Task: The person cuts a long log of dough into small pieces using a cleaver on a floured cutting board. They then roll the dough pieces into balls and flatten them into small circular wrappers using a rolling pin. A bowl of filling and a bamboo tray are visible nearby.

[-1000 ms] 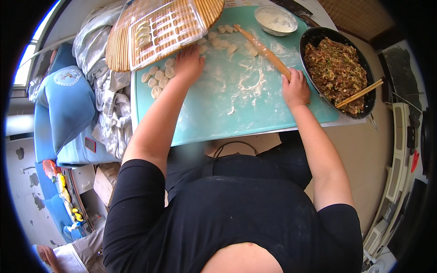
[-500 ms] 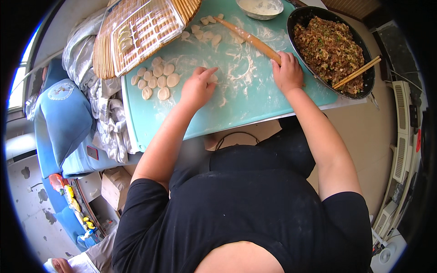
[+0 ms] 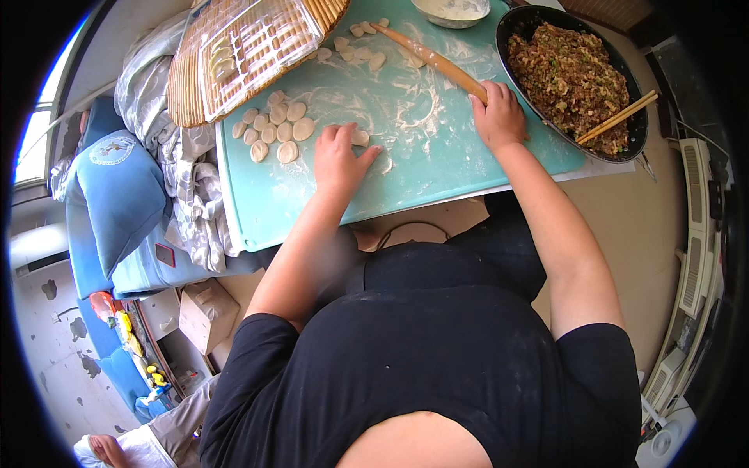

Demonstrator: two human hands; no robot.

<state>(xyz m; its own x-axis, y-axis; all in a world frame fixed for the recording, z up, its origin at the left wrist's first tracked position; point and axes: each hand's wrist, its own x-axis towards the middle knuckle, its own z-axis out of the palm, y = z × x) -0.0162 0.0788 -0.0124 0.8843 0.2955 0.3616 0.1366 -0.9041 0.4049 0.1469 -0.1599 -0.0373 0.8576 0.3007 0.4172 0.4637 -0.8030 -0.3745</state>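
My right hand (image 3: pixel 500 117) is wrapped round the near end of a wooden rolling pin (image 3: pixel 437 61), which slants away to the far left across the floured board. My left hand (image 3: pixel 340 158) rests on the board with its thumb spread away from the fingers. A small pale dough piece (image 3: pixel 360 137) lies right beside its fingertips; whether they touch it I cannot tell. Left of that hand sit several flattened dough rounds (image 3: pixel 278 115). Farther back are several smaller dough lumps (image 3: pixel 360 54), near the pin's far end.
The turquoise board (image 3: pixel 273 204) covers the table. At its right stands a black pan (image 3: pixel 644 129) of chopped filling, with chopsticks (image 3: pixel 616 118) across the rim. A bowl of flour (image 3: pixel 452 19) is at the back; a woven tray (image 3: pixel 181 82) with several dumplings is far left. Another person's hand (image 3: pixel 107 448) shows lower left.
My left hand has shifted slightly and its thumb has swung out to the right, leaving the dough piece by its fingertips. My right hand stays on the rolling pin. The whole view has shifted slightly.
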